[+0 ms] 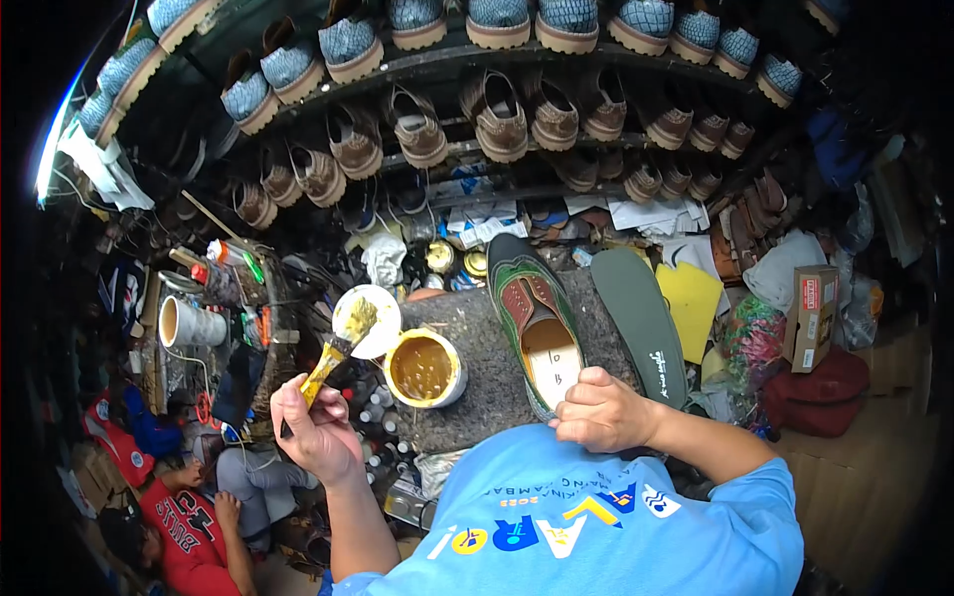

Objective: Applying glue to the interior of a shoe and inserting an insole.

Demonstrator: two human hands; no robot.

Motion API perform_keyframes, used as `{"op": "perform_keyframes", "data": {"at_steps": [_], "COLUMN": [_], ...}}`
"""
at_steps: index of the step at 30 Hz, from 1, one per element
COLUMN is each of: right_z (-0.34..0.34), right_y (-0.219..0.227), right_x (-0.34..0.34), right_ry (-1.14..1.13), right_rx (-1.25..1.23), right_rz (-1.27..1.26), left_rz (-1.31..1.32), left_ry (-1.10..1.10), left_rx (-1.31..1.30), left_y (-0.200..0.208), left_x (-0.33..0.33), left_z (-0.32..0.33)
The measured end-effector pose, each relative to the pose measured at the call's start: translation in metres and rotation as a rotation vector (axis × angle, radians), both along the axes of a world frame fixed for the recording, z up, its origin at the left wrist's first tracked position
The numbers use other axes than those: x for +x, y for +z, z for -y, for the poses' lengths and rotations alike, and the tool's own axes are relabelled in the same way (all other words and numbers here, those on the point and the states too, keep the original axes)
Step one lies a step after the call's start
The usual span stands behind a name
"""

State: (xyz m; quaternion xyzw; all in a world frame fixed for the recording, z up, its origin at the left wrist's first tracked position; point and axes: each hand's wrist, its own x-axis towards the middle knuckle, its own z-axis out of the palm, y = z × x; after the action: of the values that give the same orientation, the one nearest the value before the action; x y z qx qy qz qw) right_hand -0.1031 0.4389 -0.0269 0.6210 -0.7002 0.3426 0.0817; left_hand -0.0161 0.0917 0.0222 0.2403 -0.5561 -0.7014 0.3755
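Blue shirt (596,517); shoe (530,296) beyond — touching right hand (602,409), left hand (318,435) well apart.

In the left hand (320,429), the brush (339,351) is looking crusted with yellowish paste. Right of that hand, brown liquid (421,366) is shining glossily in its tub (454,381). Between the hands, the bench top (467,316) is looking rough and matt. At the right hand (604,409), the shoe (530,308) is showing smooth, leather-like panels; beyond that hand, the insole (639,318) is looking smooth and matt.
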Motion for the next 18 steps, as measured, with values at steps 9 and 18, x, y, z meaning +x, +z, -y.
{"op": "perform_keyframes", "data": {"at_steps": [9, 18], "right_z": [0.017, 0.106], "right_y": [0.019, -0.102], "right_x": [-0.082, -0.218], "right_ry": [-0.218, -0.389], "right_rx": [-0.178, 0.347], "right_rz": [0.315, 0.915], "left_rz": [0.056, 0.096], "left_ry": [-0.013, -0.031], "left_rx": [0.002, 0.041], "left_y": [-0.018, -0.024], "left_x": [0.004, 0.009], "left_z": [-0.007, -0.017]}}
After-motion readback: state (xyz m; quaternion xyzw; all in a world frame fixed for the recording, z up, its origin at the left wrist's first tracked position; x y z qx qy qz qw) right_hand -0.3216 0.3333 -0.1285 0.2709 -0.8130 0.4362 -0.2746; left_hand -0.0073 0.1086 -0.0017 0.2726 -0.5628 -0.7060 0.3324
